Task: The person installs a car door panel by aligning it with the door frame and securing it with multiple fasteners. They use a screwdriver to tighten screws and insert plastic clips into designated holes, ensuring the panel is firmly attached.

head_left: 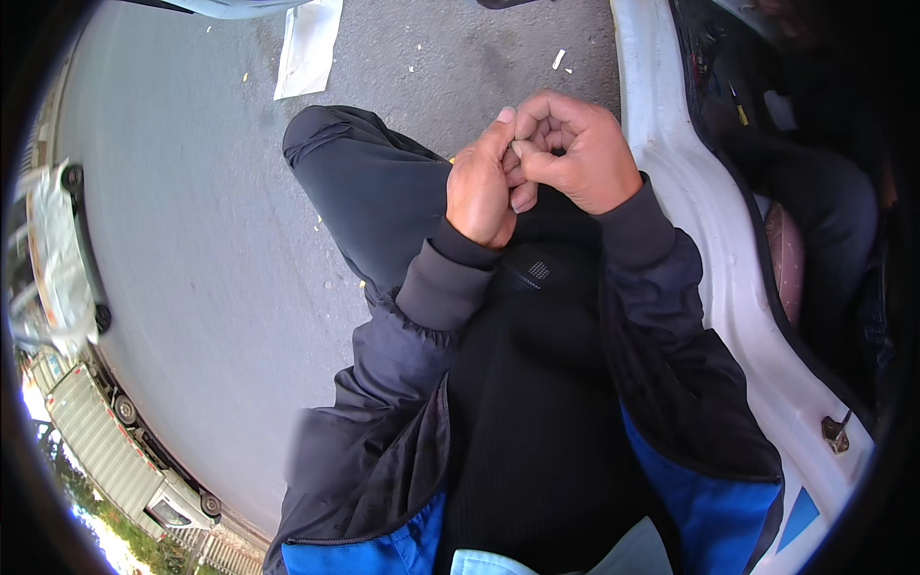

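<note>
My left hand point(482, 190) and my right hand point(585, 151) meet in front of my body, above my lap. The left thumb points up and its other fingers are curled, partly hidden by the right hand. My right hand's fingers bend round, with thumb and fingertips pressed in against the left hand's fingers. Both hands are closed, and whatever may be pinched between them is too small or hidden to make out. Below them is my black top point(546, 383), and to their left my bent knee in dark trousers point(374, 192).
Close on my right runs a white vehicle door frame point(714, 230), with a metal latch point(836, 433) low on it. Inside the dark vehicle lies a yellow-handled screwdriver point(738, 105). A white sheet point(309, 48) rests on the grey pavement point(201, 192). Parked trucks point(105, 441) stand far left.
</note>
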Available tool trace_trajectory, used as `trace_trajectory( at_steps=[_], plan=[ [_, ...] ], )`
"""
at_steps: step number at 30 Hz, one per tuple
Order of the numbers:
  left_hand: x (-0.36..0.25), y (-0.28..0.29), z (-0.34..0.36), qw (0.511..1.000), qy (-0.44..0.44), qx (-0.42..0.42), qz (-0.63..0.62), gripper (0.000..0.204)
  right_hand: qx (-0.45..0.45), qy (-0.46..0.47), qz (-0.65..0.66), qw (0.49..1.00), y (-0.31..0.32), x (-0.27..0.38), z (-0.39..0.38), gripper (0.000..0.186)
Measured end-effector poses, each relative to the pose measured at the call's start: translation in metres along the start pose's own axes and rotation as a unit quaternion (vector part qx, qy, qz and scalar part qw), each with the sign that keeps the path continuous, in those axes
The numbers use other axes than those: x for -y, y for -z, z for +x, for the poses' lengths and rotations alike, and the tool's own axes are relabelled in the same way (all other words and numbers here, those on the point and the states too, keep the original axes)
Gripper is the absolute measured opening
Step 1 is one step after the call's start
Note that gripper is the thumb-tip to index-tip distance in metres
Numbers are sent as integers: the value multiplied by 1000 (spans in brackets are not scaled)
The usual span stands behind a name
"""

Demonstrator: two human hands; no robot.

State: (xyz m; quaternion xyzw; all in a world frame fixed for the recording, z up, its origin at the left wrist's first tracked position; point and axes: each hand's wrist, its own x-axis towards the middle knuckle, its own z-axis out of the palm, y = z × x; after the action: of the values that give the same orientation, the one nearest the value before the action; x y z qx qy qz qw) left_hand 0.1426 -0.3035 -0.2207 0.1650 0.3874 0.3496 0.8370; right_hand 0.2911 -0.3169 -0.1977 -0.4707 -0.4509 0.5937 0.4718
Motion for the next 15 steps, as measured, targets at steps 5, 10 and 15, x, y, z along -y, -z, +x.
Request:
trace_trajectory(
  at_steps=[5, 10, 15],
  plan=[
    [-36, 3, -1, 995, -82, -39, -49, 39, -49, 23, 101, 993, 19, -4, -5, 14],
    [-62, 41, -6, 993, -112, -18, -38, 48, -69, 71, 186, 978, 46, -9, -10, 15],
    [-39, 32, -1, 986, -28, 144, -78, 59, -22, 22, 312, 950, 29, -20, -10, 21]
  ],
)
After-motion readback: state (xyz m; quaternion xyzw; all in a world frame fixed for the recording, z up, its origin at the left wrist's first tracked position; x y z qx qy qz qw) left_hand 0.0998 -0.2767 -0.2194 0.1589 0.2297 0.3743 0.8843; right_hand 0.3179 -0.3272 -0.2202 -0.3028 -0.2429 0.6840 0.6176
